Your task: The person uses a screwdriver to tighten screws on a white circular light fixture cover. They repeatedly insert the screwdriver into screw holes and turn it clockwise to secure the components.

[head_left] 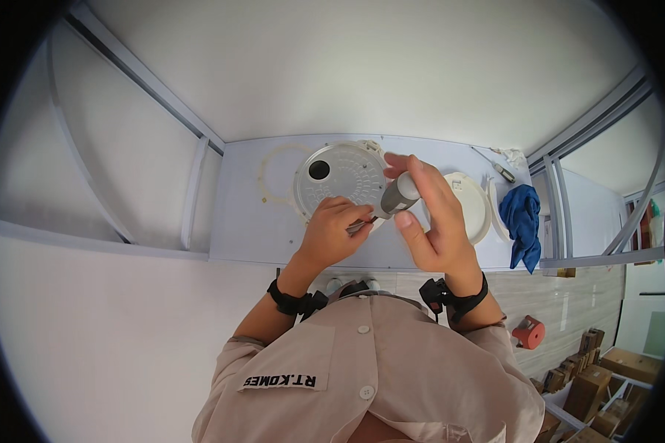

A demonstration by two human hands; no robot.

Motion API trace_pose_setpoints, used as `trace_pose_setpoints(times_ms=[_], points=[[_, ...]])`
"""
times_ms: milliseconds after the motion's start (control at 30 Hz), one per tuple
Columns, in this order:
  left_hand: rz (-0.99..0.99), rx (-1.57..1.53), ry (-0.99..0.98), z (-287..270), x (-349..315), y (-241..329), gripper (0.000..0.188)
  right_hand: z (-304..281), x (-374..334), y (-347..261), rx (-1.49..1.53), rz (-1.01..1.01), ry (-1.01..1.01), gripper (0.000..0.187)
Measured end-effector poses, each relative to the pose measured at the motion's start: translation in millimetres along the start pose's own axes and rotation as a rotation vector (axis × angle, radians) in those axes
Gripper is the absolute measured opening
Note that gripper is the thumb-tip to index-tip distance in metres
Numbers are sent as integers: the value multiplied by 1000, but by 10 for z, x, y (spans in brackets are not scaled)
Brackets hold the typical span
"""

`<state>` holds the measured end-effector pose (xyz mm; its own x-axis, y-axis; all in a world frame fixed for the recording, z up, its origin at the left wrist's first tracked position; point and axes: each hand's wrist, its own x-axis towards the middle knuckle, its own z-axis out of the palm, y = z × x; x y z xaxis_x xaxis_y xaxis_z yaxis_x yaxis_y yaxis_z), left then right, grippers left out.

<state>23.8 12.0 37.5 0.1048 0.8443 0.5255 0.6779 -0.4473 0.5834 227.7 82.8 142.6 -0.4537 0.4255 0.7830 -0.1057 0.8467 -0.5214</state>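
Observation:
A round silver metal plate (pixel 351 171) with a dark round hole lies on the white table, on top of a pale rim. Over its right edge stands a tilted screwdriver (pixel 399 195) with a thick grey handle and a lighter end cap. My right hand (pixel 440 221) curves around that handle, thumb against its near side and fingers past its far side. At the plate's near edge my left hand (pixel 336 230) is closed, its fingertips pinching the dark, thin shaft below the handle. The screwdriver's tip is hidden by the fingers.
A white round cover (pixel 469 210) lies right of my right hand, with a white curved piece (pixel 498 210) beside it. A second screwdriver (pixel 504 173) rests farther back. A blue cloth (pixel 521 221) hangs over the table's front edge. A pale ring (pixel 264 177) is left of the plate.

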Motion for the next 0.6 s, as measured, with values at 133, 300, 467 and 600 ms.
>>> trace_pose_setpoints(times_ms=[133,300,467,600], points=[[-9,0,1,16,-3,-3,28,-45,-66,23,22,61,16,67],[-11,2,7,18,-7,-5,26,-19,-168,26,-158,24,69,56],[-26,-9,6,5,-8,7,25,42,43,-84,11,37,145,54],[-26,-9,9,3,-6,12,24,-42,-58,3,32,-8,19,50]])
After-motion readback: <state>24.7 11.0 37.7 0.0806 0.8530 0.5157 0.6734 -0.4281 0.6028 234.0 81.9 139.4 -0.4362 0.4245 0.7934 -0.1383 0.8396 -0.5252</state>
